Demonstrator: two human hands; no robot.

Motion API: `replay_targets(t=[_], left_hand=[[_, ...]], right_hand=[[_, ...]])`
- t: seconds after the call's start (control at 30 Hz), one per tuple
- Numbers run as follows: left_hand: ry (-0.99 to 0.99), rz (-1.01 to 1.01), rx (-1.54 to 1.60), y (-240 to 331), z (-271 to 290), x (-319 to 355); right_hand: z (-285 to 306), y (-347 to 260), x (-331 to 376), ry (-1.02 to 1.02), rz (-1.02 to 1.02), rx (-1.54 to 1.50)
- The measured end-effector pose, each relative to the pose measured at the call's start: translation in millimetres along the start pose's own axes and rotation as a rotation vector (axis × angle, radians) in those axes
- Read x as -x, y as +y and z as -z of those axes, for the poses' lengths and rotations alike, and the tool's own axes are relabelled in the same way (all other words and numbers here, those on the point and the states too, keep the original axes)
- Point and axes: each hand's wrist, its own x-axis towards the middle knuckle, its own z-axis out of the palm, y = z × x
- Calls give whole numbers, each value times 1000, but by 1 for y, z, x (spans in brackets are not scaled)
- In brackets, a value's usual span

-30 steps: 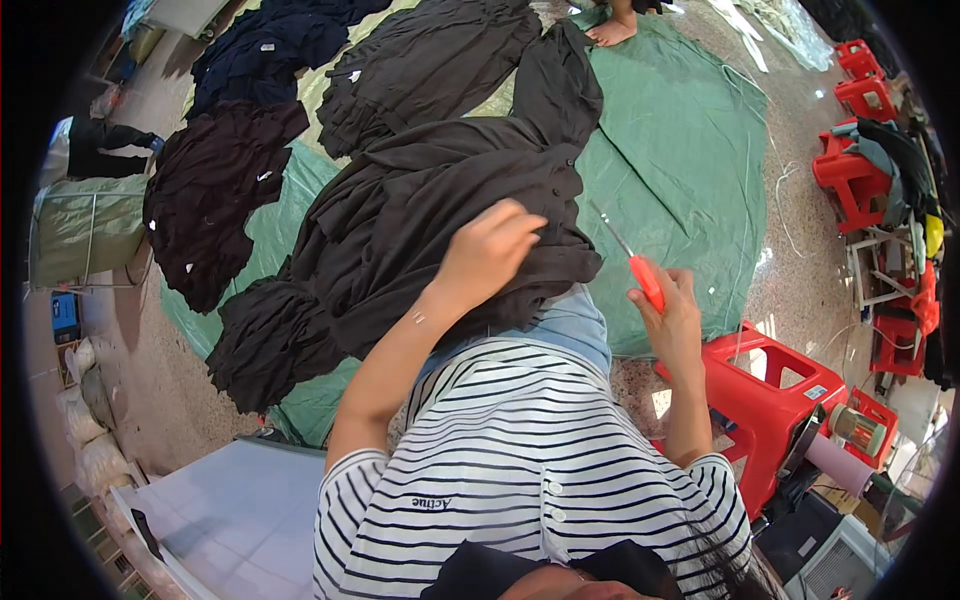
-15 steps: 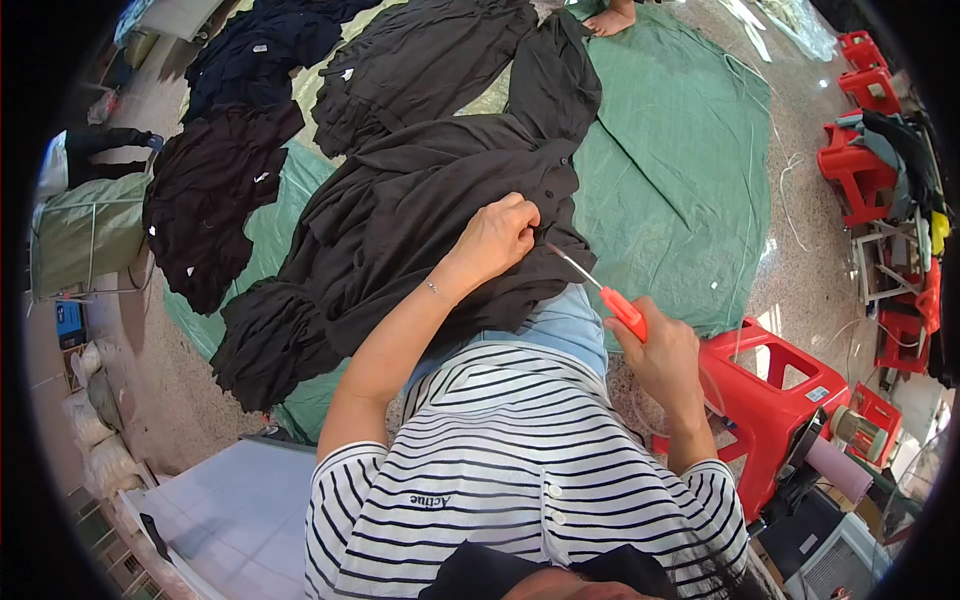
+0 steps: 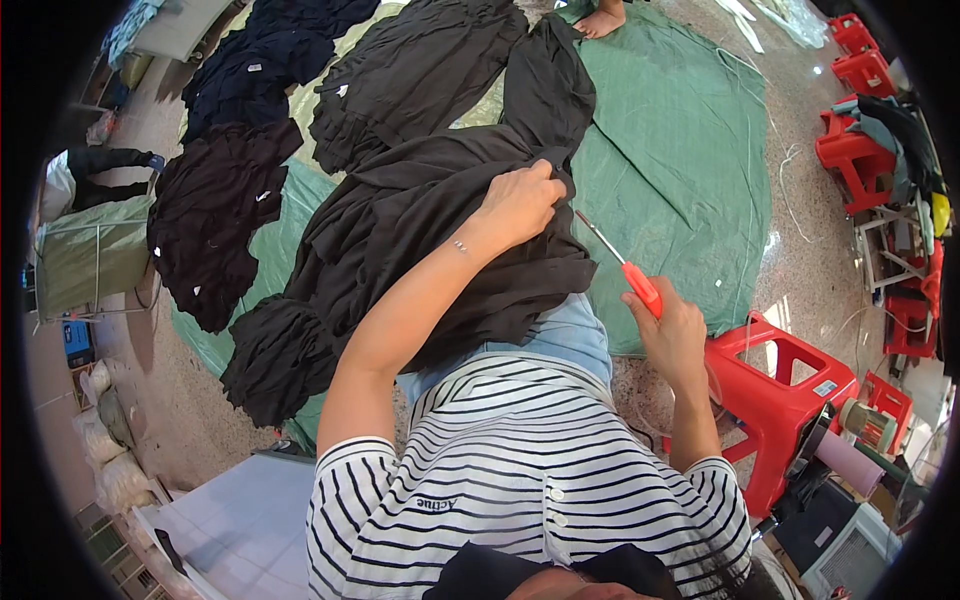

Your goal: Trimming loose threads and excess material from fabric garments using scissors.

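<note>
My left hand (image 3: 520,205) is closed on a fold of a black garment (image 3: 420,250) that lies across my lap and out over a green tarp (image 3: 680,170). My right hand (image 3: 675,335) grips a small red-handled cutting tool (image 3: 640,287). Its thin metal tip points up and left toward the cloth, just right of my left hand. Whether the tip touches the fabric I cannot tell.
More dark garments (image 3: 215,225) lie in piles on the tarp's left side and far end (image 3: 420,70). A red plastic stool (image 3: 785,385) stands at my right, with more red stools (image 3: 850,150) further back. A person's bare foot (image 3: 600,20) rests on the tarp's far edge.
My left hand has slid farther out along the black garment. My right hand dipped toward the cloth with the tool and now holds it pointed at the fold.
</note>
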Motion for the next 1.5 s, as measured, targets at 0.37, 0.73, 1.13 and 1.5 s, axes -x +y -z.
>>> replay_targets(t=[0.37,0.73,1.13,1.5], left_hand=[[-27,48,199,-25,0,2],[74,103,400,-28,-6,0],[24,-109,192,-20,46,-1],[-669,214,132,-32,40,-52]], right_hand=[[-2,-11,-9,-54,-3,-59],[-13,-16,-19,-50,-13,10],[-5,-2,1,70,-138,-69],[1,-28,15,15,67,-129]])
